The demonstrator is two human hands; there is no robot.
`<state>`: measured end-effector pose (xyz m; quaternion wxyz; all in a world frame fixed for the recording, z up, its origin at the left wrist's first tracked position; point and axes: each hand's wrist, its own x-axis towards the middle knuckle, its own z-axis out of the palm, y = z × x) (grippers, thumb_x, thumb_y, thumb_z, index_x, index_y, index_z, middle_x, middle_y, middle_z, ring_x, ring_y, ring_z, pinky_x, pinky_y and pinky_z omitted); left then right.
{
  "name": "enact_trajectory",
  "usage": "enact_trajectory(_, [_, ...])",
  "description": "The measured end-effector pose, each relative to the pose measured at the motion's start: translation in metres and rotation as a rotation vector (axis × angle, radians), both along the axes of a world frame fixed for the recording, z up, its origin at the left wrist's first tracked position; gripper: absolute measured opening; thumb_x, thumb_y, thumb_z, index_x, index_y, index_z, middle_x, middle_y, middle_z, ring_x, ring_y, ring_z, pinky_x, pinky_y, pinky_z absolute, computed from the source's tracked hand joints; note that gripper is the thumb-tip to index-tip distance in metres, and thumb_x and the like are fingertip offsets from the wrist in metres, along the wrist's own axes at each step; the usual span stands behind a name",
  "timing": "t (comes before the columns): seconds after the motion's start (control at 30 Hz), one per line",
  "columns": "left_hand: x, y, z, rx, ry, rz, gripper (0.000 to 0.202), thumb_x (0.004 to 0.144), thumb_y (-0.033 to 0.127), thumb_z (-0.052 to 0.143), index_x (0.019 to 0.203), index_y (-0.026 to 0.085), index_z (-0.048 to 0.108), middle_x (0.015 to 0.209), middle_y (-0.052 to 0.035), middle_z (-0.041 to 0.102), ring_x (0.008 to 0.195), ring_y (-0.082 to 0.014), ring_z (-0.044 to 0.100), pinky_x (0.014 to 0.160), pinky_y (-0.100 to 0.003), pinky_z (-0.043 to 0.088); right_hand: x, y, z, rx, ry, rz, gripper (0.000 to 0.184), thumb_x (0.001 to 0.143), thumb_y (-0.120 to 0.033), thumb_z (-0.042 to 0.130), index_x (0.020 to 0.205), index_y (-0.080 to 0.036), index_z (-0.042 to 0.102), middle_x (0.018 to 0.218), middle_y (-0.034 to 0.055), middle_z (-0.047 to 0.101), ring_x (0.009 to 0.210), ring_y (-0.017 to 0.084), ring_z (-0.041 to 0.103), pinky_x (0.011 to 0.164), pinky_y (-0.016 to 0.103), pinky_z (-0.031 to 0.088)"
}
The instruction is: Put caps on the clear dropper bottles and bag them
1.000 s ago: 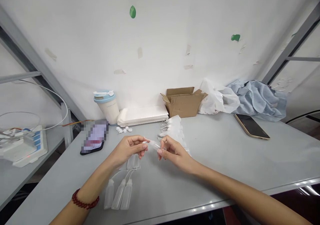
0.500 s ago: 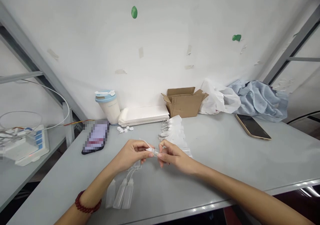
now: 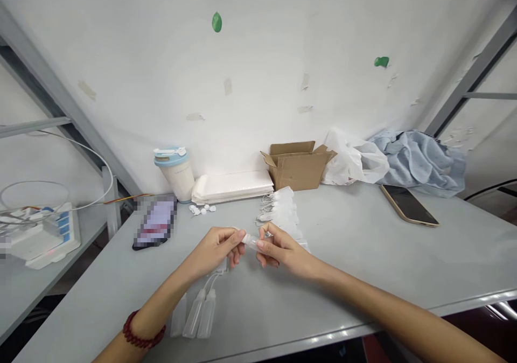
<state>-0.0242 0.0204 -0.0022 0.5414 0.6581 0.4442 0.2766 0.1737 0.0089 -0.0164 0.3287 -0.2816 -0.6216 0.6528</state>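
A small clear plastic vial point(image 3: 251, 240) is held in the air just above the grey table point(image 3: 363, 255), in front of the open brown cardboard box point(image 3: 298, 165) and a little to its left, on the person's side. The left hand point(image 3: 216, 249) pinches one end between thumb and forefinger, the other fingers loosely curled. The right hand point(image 3: 280, 250) pinches the other end the same way, so the two sets of fingertips nearly meet across it (whether the vial has a cap I cannot tell). A red bead bracelet point(image 3: 141, 336) sits on the left wrist.

Between the hands and the box lies a row of small white-capped squeeze bottles point(image 3: 280, 212). Farther from the box than the left hand, towards the near table edge, lie three translucent squeeze bottles point(image 3: 197, 313) side by side. Left of the box are a flat stack of white sheets point(image 3: 232, 185), a few loose white caps point(image 3: 202, 209), a white cup with a pale blue lid point(image 3: 175, 173) and a black phone point(image 3: 155, 223). Right of the box are a crumpled white plastic bag point(image 3: 353, 161), a bundled light blue cloth point(image 3: 420, 158) and a gold-edged phone point(image 3: 407, 205) lying flat.
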Motion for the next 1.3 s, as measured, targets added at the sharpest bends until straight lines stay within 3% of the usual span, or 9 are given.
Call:
enact_trajectory(0.2, [0.002, -0.005, 0.009, 0.06, 0.072, -0.03, 0.038, 0.084, 0.046, 0.05, 0.065, 0.015, 0.058, 0.057, 0.0013, 0.056, 0.05, -0.0103, 0.051, 0.051, -0.022, 0.042, 0.001, 0.001, -0.001, -0.028, -0.015, 0.01, 0.036, 0.083, -0.054, 0.05, 0.085, -0.022, 0.033, 0.057, -0.0074, 0.051, 0.05, 0.008, 0.038, 0.049, 0.021, 0.027])
enact_trajectory(0.33, [0.0, -0.007, 0.012, 0.079, 0.08, -0.069, 0.024, 0.081, 0.037, 0.055, 0.082, 0.016, 0.065, 0.066, 0.0003, 0.059, 0.059, -0.0122, 0.052, 0.057, -0.023, 0.044, 0.002, 0.002, 0.0, -0.07, -0.004, 0.022, 0.036, 0.083, -0.054, 0.05, 0.084, -0.022, 0.032, 0.052, -0.0094, 0.047, 0.047, 0.007, 0.035, 0.048, 0.021, 0.024])
enact_trajectory(0.5, [0.0, -0.007, 0.011, 0.102, 0.044, -0.058, 0.023, 0.078, 0.033, 0.059, 0.092, 0.016, 0.066, 0.08, -0.0027, 0.062, 0.068, -0.0142, 0.054, 0.062, -0.025, 0.047, 0.002, 0.001, 0.003, -0.1, -0.021, 0.016, 0.038, 0.083, -0.055, 0.05, 0.082, -0.022, 0.032, 0.051, -0.0093, 0.046, 0.046, 0.007, 0.033, 0.047, 0.021, 0.023])
enact_trajectory(0.6, [0.0, -0.007, 0.011, 0.088, 0.052, -0.062, 0.025, 0.081, 0.037, 0.057, 0.091, 0.016, 0.065, 0.077, -0.0019, 0.061, 0.065, -0.0138, 0.055, 0.059, -0.025, 0.047, 0.002, 0.001, 0.004, -0.087, -0.027, 0.005, 0.037, 0.083, -0.055, 0.05, 0.082, -0.022, 0.032, 0.052, -0.0089, 0.046, 0.047, 0.007, 0.035, 0.048, 0.021, 0.024])
enact_trajectory(0.8, [0.002, -0.008, 0.011, 0.058, 0.08, -0.073, 0.033, 0.085, 0.041, 0.051, 0.07, 0.013, 0.06, 0.064, 0.0003, 0.056, 0.054, -0.0109, 0.053, 0.055, -0.024, 0.044, 0.002, 0.001, -0.001, -0.063, -0.023, 0.03, 0.034, 0.084, -0.052, 0.051, 0.084, -0.022, 0.035, 0.051, -0.009, 0.046, 0.047, 0.007, 0.037, 0.046, 0.02, 0.025])
enact_trajectory(1.0, [0.004, -0.011, 0.01, 0.055, 0.007, -0.042, 0.02, 0.077, 0.032, 0.061, 0.087, 0.014, 0.062, 0.074, 0.0, 0.057, 0.062, -0.0116, 0.052, 0.059, -0.024, 0.045, 0.004, 0.002, 0.002, -0.109, -0.019, 0.021, 0.036, 0.083, -0.053, 0.051, 0.082, -0.022, 0.035, 0.049, -0.0092, 0.046, 0.045, 0.007, 0.034, 0.045, 0.02, 0.025])
enact_trajectory(1.13, [0.004, -0.01, 0.006, 0.091, -0.034, -0.01, 0.013, 0.074, 0.024, 0.062, 0.084, 0.015, 0.063, 0.078, -0.0003, 0.056, 0.061, -0.0106, 0.049, 0.057, -0.023, 0.043, 0.006, 0.002, 0.006, -0.082, 0.006, 0.005, 0.035, 0.083, -0.052, 0.051, 0.08, -0.022, 0.034, 0.048, -0.0089, 0.046, 0.044, 0.007, 0.033, 0.045, 0.02, 0.025])
enact_trajectory(1.3, [0.004, -0.01, 0.008, 0.034, -0.002, -0.082, 0.023, 0.078, 0.034, 0.062, 0.089, 0.015, 0.064, 0.077, -0.0011, 0.058, 0.063, -0.012, 0.052, 0.057, -0.023, 0.045, 0.006, 0.002, 0.007, -0.024, -0.039, -0.035, 0.033, 0.084, -0.051, 0.051, 0.081, -0.022, 0.035, 0.051, -0.0084, 0.047, 0.046, 0.007, 0.035, 0.046, 0.02, 0.026])
